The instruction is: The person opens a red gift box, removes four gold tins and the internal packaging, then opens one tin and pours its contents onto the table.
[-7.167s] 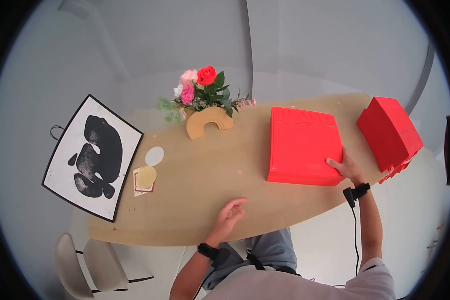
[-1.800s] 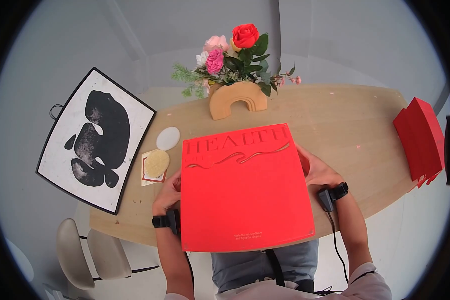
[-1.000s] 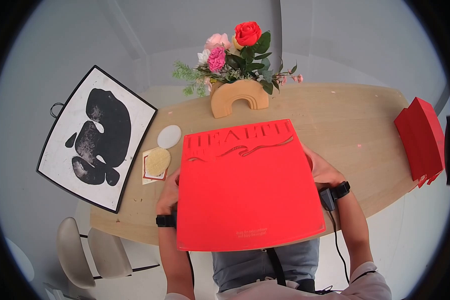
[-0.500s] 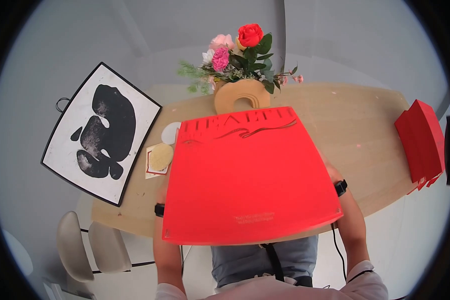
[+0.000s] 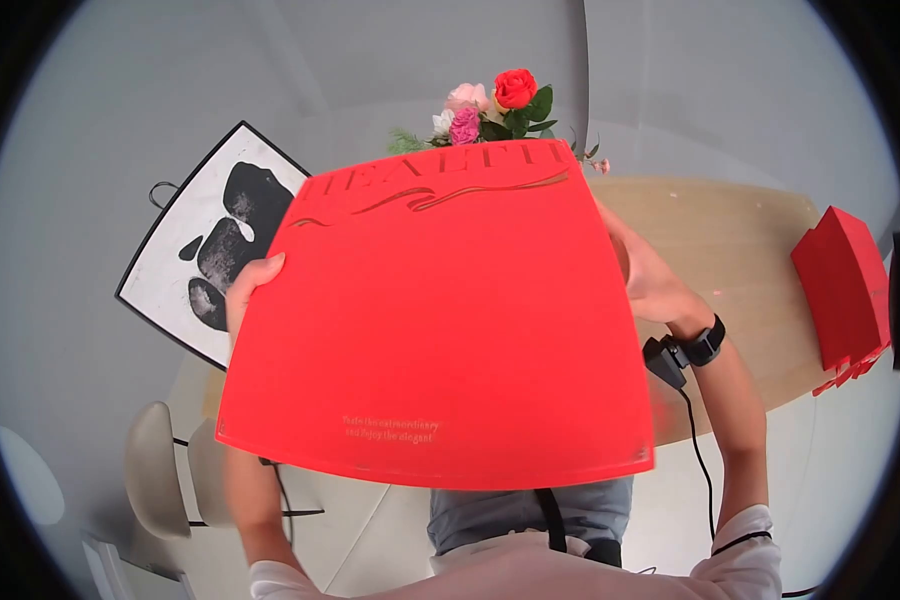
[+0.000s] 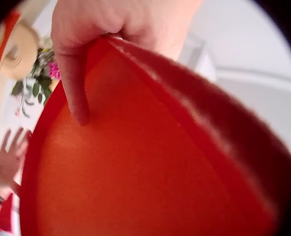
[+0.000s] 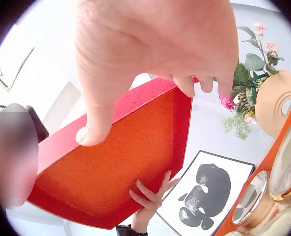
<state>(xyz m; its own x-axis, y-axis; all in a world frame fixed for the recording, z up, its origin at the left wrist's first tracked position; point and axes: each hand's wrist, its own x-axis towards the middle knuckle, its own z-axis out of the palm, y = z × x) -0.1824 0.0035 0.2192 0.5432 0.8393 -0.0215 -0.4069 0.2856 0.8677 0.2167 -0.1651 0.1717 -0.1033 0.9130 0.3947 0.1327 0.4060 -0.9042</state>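
Observation:
A red box lid (image 5: pixel 450 320) lettered "HEALTH" is held up, tilted, in front of the body; its hollow underside shows in both wrist views. My left hand (image 5: pixel 254 288) grips its left edge, thumb on top and fingers (image 7: pixel 148 199) against the inside. Beside the right edge is my right hand (image 5: pixel 655 275). In the left wrist view that right hand (image 6: pixel 8 162) has its fingers spread; in the right wrist view its thumb overlaps the lid's side. Several round containers (image 7: pixel 251 196) with shiny rims sit in the red box base (image 7: pixel 264 160), hidden by the lid in the head view.
A black-and-white framed picture (image 5: pixel 232 245) stands at the left, partly covered by the lid. Flowers (image 5: pixel 490 105) rise behind it, in an arch-shaped vase (image 7: pixel 273 105). A red bag (image 5: pixel 842 290) is at the table's (image 5: pixel 740 235) right end. A chair (image 5: pixel 158 470) is at lower left.
The red box came from the table's right side to the middle, held by both hands. Its lid has since risen, moved left and tilted; my left thumb now shows on top.

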